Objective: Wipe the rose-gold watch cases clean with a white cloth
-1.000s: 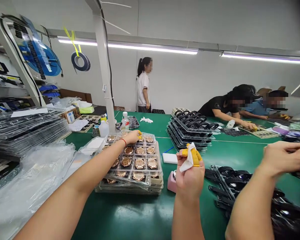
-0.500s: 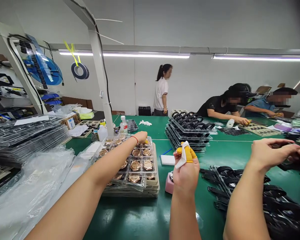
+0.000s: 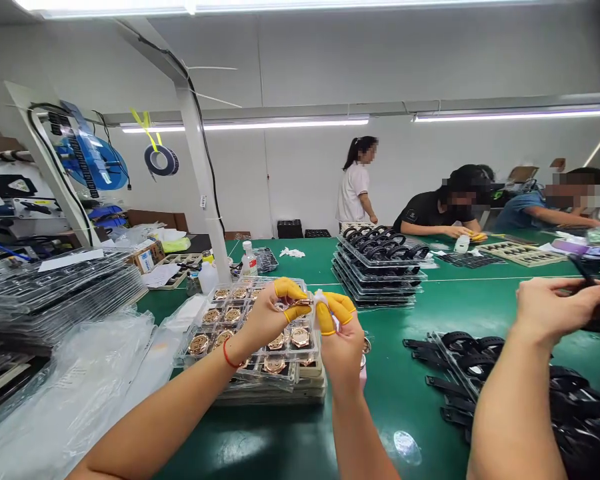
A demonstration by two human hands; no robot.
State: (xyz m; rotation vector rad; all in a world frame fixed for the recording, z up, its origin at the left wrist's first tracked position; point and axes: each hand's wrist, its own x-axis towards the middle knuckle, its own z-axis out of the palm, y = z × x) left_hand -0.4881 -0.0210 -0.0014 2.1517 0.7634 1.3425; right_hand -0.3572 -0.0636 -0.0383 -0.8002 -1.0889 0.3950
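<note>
Between the yellow-cotted fingertips of my left hand (image 3: 267, 317) is a rose-gold watch case (image 3: 303, 302), seen edge-on and partly hidden. My right hand (image 3: 343, 340), also in yellow finger cots, pinches a white cloth (image 3: 320, 300) right beside the case; whether cloth and case touch, I cannot tell. Both hands are above the right side of a clear plastic tray (image 3: 293, 375). More rose-gold watch cases (image 3: 300, 337) sit in its compartments, and other trays are stacked below. Behind my right wrist a small pink container (image 3: 363, 377) is mostly covered.
A co-worker's arm (image 3: 515, 393) reaches in at right, over trays of black watches (image 3: 473, 363). Stacked trays with black straps (image 3: 380, 273) stand behind my hands. Plastic bags (image 3: 75, 387) and a tall tray pile (image 3: 55, 300) lie left. A bottle (image 3: 249, 259) stands near the post (image 3: 205, 200).
My left hand has come back from the tray's far right with a watch case in its fingers. My right hand has moved left with the cloth, up to the case.
</note>
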